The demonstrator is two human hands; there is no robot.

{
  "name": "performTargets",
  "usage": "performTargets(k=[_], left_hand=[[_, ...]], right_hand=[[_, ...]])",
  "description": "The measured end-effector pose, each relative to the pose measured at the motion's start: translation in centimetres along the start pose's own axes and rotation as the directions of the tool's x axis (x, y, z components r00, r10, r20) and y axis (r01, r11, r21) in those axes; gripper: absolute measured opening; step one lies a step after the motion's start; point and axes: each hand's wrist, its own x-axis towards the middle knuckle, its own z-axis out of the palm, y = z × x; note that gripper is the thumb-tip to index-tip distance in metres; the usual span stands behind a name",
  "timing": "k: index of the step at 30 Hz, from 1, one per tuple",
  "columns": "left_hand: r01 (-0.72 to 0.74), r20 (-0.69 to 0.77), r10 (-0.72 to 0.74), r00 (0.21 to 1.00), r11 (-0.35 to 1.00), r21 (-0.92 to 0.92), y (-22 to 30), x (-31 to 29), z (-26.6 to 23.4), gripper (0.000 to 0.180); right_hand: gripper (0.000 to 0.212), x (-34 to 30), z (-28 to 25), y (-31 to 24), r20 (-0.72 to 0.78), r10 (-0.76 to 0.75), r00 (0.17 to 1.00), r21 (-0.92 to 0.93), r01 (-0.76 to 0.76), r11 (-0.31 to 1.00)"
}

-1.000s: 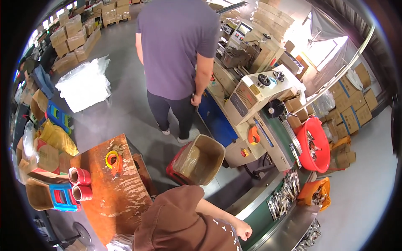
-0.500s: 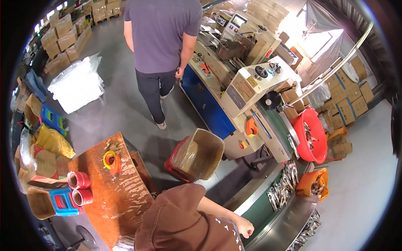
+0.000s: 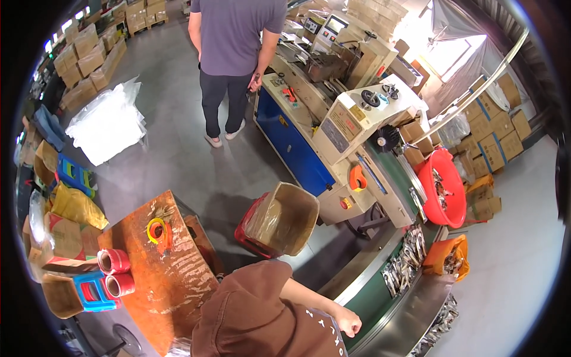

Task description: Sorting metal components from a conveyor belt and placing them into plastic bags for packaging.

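My left arm, in a brown sleeve, reaches right from the lower middle of the view. My left hand is curled into a loose fist at the near edge of a green conveyor belt; nothing shows sticking out of the fingers. My right hand is out of view. Farther along the belt lies a heap of slim, shiny silvery pieces, too small to name exactly. Beyond my shoulder, an open brown carton sits on a red stool.
A person stands at the far side beside a cream-and-blue machine. Left is a worn orange-brown table holding a tape dispenser. Past the belt stand a red tub and an orange bag-lined bin. Cartons are stacked far left.
The person at the far side has stepped farther away and now stands with the feet closer together. My left hand stays in about the same place, still curled.
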Motion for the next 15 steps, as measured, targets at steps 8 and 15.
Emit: performTargets(k=[8, 15], left_hand=[[0.006, 0.005, -0.006, 1.0, 1.0, -0.007, -0.3, 0.1, -0.4, 0.042], [0.011, -0.053, -0.012, 0.999, 1.0, -0.011, -1.1, 0.5, -0.3, 0.038]], right_hand=[[0.029, -0.6, 0.7, 0.9, 0.083, 0.282, 0.956, 0.078, -0.288, 0.954], [0.024, 0.1, 1.8, -3.6, 0.239, 0.352, 0.905, -0.214, -0.304, 0.928]])
